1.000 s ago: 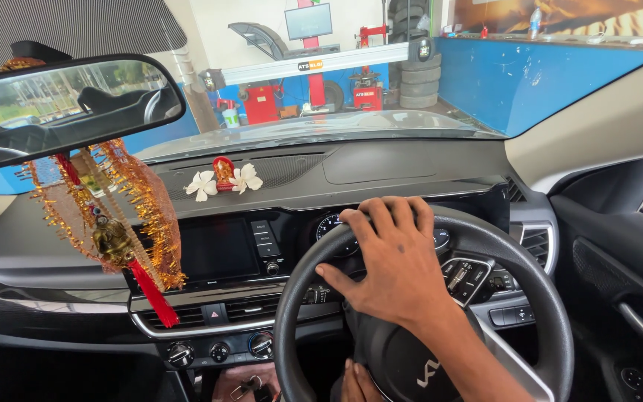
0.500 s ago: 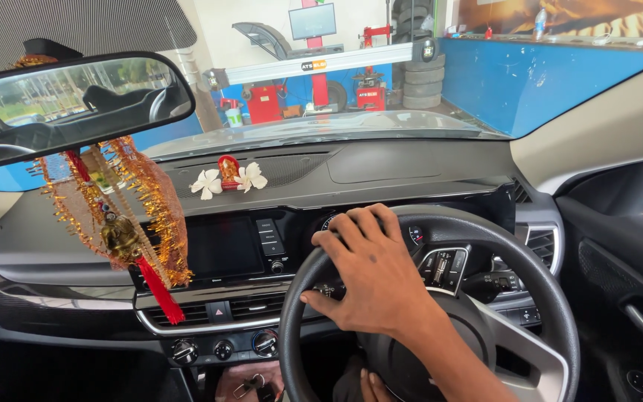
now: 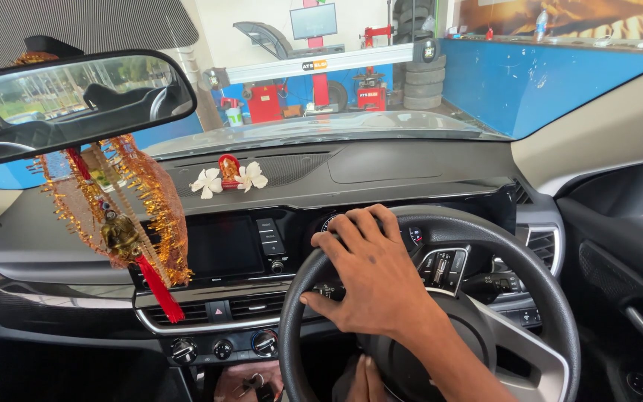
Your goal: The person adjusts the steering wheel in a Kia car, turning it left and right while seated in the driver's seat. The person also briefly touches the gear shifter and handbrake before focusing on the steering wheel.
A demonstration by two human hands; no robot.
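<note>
Your right hand (image 3: 370, 279) lies spread over the upper left rim of the steering wheel (image 3: 537, 275), fingers curled on it, gripping the wheel, which sits low and right in front of you. Your left hand (image 3: 366, 381) is mostly hidden below the wheel, cut off at the bottom edge, so I cannot tell whether it grips anything. The instrument dials are largely covered by your fingers. Keys (image 3: 251, 385) near the bottom are hard to make out. Outside, a long grey bar carries a small yellow sign (image 3: 315, 65) (lettering left unread), with red machines below and a blue wall to the right. Compared with half a second ago, your right hand has slid further left around the rim, and the spoke buttons (image 3: 444, 269) have rotated with it
</note>
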